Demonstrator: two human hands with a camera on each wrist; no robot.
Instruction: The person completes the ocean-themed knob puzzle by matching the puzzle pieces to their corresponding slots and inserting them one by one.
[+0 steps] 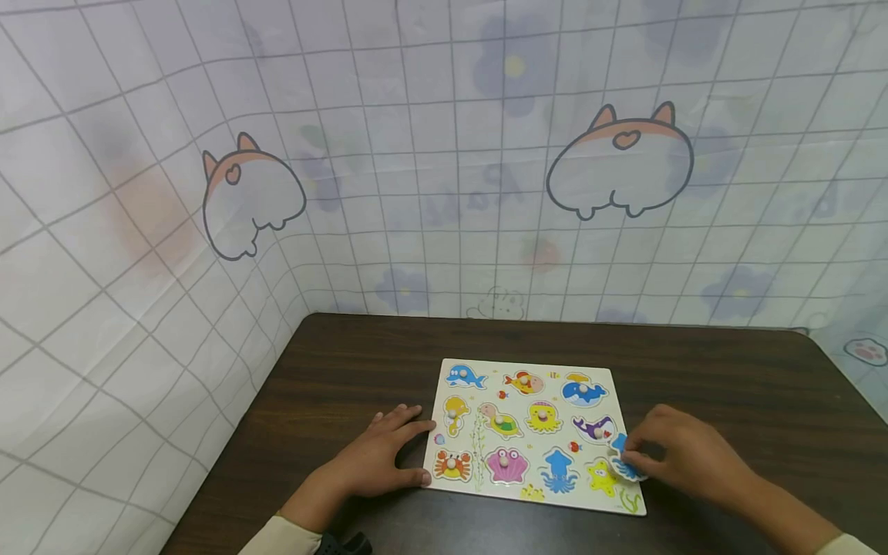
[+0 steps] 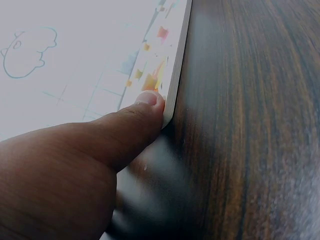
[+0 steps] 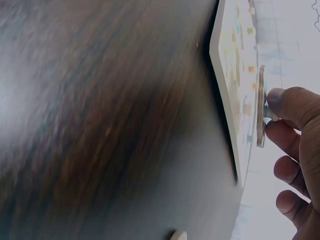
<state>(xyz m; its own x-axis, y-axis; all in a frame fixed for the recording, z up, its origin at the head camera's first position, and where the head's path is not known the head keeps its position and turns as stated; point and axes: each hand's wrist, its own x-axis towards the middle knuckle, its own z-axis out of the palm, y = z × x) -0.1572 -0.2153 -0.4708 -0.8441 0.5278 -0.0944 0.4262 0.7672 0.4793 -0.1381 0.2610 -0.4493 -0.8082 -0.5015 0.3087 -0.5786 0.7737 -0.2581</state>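
Observation:
A white puzzle board (image 1: 496, 497) printed with sea animals lies on the table. Several knobbed pieces sit in it, such as the crab (image 1: 452, 465), the pink shell (image 1: 506, 465) and the yellow octopus (image 1: 543, 417). My right hand (image 1: 694, 455) pinches the knob of a blue puzzle piece (image 1: 629, 467), apparently a squid, over the board's right edge. Edge-on in the right wrist view, that piece (image 3: 260, 107) stands off the board. The blue squid spot (image 1: 558, 472) shows no knob. My left hand (image 1: 381, 453) rests at the board's left edge, thumb (image 2: 150, 102) touching its near corner.
The board lies on a dark wood-grain table (image 1: 361, 347). Behind and to the left hangs a white grid-patterned curtain (image 1: 430, 154) with animal drawings. A small pale object (image 3: 179, 235) shows at the bottom of the right wrist view, its kind unclear.

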